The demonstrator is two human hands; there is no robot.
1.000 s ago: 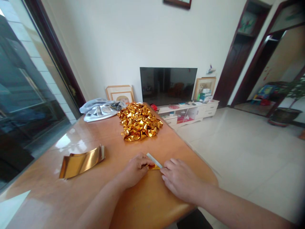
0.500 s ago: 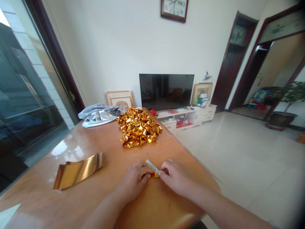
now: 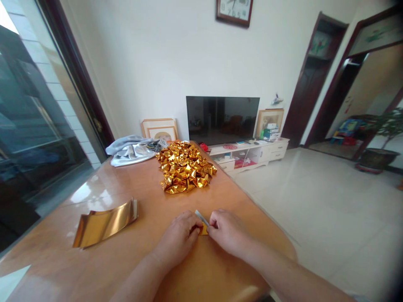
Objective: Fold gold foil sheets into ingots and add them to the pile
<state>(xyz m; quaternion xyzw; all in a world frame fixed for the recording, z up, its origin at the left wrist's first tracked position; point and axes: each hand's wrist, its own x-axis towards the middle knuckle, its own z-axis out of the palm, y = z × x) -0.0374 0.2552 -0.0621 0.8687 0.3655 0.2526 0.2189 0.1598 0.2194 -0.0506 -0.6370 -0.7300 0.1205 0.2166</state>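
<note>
White wall (image 3: pixel 141 54) across the back, with a dark-framed clock (image 3: pixel 234 10) cut off by the top of my view. In front of me, the brown table (image 3: pixel 151 195), glossy, light pooling on its left side. Beyond its far end, a low white cabinet (image 3: pixel 266 153), and above that a dark television (image 3: pixel 223 119).

Far left of the tabletop: a rumpled grey cloth (image 3: pixel 132 153), just beside a broad heap of folded gold pieces (image 3: pixel 187 167) (crinkled, very shiny, too many to count). Nearer, well to my left, a stack of gold sheets (image 3: pixel 107 224) lies flat but curved, edges not quite squared.

My left hand (image 3: pixel 181 230) rests on the table near its right-hand edge, fingers curled, thumb and fingertips drawn close together on the left of the work. My right hand (image 3: pixel 228 230) faces it, thumb and forefinger pinched together at the right.

Smallest, between both sets of fingertips: one foil piece (image 3: pixel 204 230), gold below, a pale strip (image 3: pixel 200 217) slanting up and left from it. Its ends are hidden under my fingers.
</note>
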